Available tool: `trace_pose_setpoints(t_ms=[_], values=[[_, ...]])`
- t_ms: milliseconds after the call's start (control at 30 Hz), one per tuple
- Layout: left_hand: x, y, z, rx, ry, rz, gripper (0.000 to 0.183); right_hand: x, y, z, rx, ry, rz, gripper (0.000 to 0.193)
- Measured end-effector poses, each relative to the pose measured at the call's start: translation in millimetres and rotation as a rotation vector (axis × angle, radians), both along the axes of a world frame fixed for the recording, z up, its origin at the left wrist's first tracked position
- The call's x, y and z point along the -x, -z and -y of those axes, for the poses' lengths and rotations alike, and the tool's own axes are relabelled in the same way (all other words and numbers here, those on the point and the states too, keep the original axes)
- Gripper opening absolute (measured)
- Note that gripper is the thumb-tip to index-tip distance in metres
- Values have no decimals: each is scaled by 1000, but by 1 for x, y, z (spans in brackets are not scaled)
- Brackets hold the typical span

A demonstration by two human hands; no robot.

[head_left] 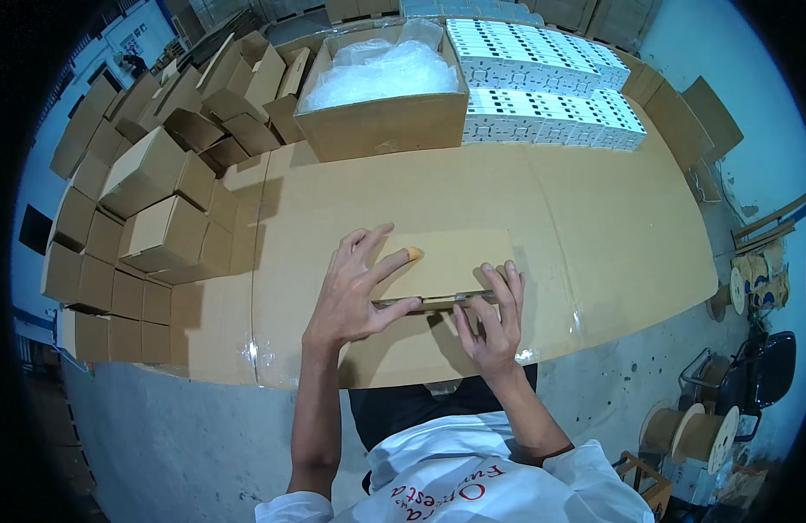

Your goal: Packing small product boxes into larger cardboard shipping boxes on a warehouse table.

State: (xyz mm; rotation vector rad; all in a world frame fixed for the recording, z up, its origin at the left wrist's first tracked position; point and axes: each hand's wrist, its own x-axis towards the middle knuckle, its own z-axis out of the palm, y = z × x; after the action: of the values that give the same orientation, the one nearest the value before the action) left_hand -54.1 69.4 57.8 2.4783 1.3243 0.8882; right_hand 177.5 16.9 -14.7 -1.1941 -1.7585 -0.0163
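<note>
A brown cardboard box (460, 251) lies at the near middle of the table, its near edge showing a dark gap with a folded flap. My left hand (351, 292) rests at the left of that box, fingers spread, the thumb lying along the near edge. A yellowish cover sits on one of its fingertips. At the right end of the same edge is my right hand (494, 327), its thumb and a bent finger closed on the cardboard while the other fingers point away from me. What lies inside the box is hidden.
Cardboard covers the table (612, 235). A large open carton (381, 126) of clear plastic bags stands at the back, beside stacked white patterned boxes (551, 118). Many brown boxes (163, 231) are piled along the left. A black chair (760, 370) and cable spools (708, 433) stand on the floor at right.
</note>
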Motion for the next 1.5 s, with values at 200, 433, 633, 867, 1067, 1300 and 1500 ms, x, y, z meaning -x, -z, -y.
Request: trace_pose_setpoints(t_ms=[200, 433, 633, 867, 1067, 1300, 1500], values=[[-1, 7, 3, 34, -113, -83, 62, 8, -11, -12, 27, 63, 14, 27], [2, 6, -5, 31, -115, -67, 60, 16, -25, -9, 116, 116, 75, 32], [0, 4, -3, 33, -126, -84, 61, 29, -33, -4, 234, 140, -6, 32], [7, -2, -7, 125, -111, -40, 59, 29, -29, -16, 231, 83, -183, 28], [6, 7, -5, 31, -64, -66, 53, 24, -22, -20, 139, 63, -46, 23], [3, 5, -4, -20, -75, -176, 51, 12, -15, -26, -14, 42, 89, 20], [8, 18, -6, -58, 64, -331, 44, -9, -14, -46, -102, -152, 203, 23]])
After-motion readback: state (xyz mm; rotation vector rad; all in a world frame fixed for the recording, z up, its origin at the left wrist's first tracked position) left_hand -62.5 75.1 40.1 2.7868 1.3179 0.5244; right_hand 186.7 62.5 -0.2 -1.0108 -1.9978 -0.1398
